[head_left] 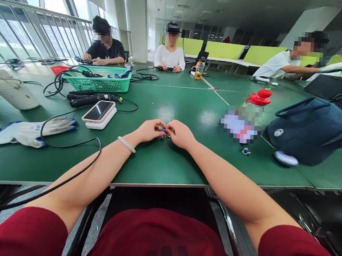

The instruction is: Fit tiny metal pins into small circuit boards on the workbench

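Note:
My left hand (149, 130) and my right hand (181, 134) meet over the middle of the table. Both have their fingers closed in a pinch on a small dark and silvery object (165, 134), low over the green surface. Fingertips cover most of it, and its kind is too small to make out. A pale bangle (126, 144) circles my left wrist. Both forearms reach in from the table's near edge.
Left on the green table (144, 165) are a phone (99, 111), work gloves (40, 130), a black cable (82, 164) crossing my left arm, and a green basket (100, 83). Right are a red-capped bottle (259, 99), a blue bag (309, 131) and a mouse (286, 158). Several people sit beyond.

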Demonstrator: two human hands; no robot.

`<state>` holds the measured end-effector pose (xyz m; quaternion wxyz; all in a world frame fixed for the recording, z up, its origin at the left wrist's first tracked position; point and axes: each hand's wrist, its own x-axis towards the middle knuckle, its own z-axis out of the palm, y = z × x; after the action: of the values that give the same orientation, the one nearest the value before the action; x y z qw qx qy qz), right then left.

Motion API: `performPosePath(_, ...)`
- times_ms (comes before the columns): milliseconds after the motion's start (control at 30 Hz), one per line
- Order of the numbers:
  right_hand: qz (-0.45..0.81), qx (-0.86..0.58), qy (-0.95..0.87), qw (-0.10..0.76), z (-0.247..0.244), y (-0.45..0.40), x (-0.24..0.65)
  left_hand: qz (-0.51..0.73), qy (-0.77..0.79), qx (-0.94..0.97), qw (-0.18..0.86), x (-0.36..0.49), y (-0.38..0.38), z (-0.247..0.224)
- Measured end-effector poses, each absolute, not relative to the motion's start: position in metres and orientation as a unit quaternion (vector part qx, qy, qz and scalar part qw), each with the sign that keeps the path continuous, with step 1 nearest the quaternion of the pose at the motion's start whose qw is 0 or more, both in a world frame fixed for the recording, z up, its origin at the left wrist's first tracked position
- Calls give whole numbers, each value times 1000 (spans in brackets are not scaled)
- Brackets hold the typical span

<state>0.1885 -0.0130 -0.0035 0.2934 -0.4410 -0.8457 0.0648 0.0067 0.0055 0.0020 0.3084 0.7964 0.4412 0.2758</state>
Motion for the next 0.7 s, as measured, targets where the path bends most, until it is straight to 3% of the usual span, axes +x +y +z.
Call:
performPosePath(367, 70, -422, -851, 304, -2, -15, 191, 292, 423, 769, 380, 7, 6, 3)
performPosePath(700, 64, -457, -856, 234, -9, -12, 187, 306, 544, 744, 240, -5, 16, 2)
